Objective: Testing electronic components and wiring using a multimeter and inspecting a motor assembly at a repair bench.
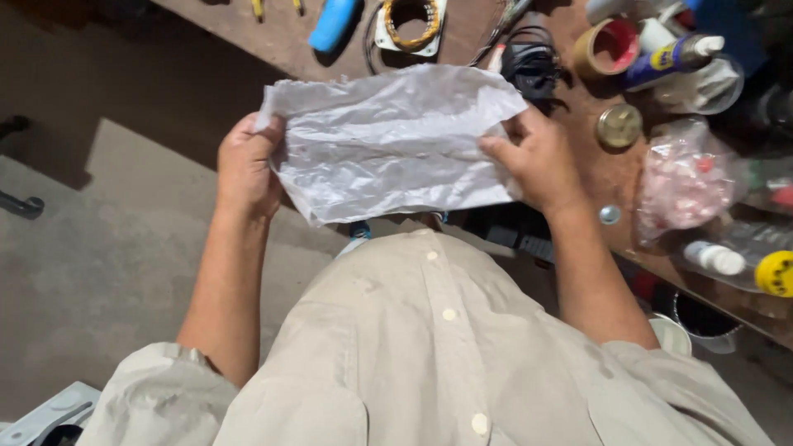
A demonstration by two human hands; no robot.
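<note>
Workbench (pixel 595 169): a brown, worn top runs across the upper right, crowded with small clutter, and stands just in front of the person.
Floor (pixel 99 248): bare grey concrete fills the left side, below the bench edge.
Shirt (pixel 429 347): pale beige, buttoned, sleeves pushed up above the elbows.
Plastic sheet (pixel 392 140): a crinkled, milky-white piece, maybe a bag though I can't tell from here, held up flat between both hands at chest height, over the near edge of the bench.
Left hand (pixel 246 169): closed around the sheet's left edge, fingers curled behind it and thumb at the front.
Right hand (pixel 537 161): pinching the sheet's right edge, thumb on the front, fingers tucked behind.
Bag of small parts (pixel 686 177): clear, with pinkish-white bits, lying on the bench right of the right hand.
Tape roll (pixel 607 47): tan with a red core, near the far edge.
Brass lid (pixel 619 125): round, just beyond the right hand.
Washer (pixel 610 215): small, silvery, beside the right wrist.
</note>
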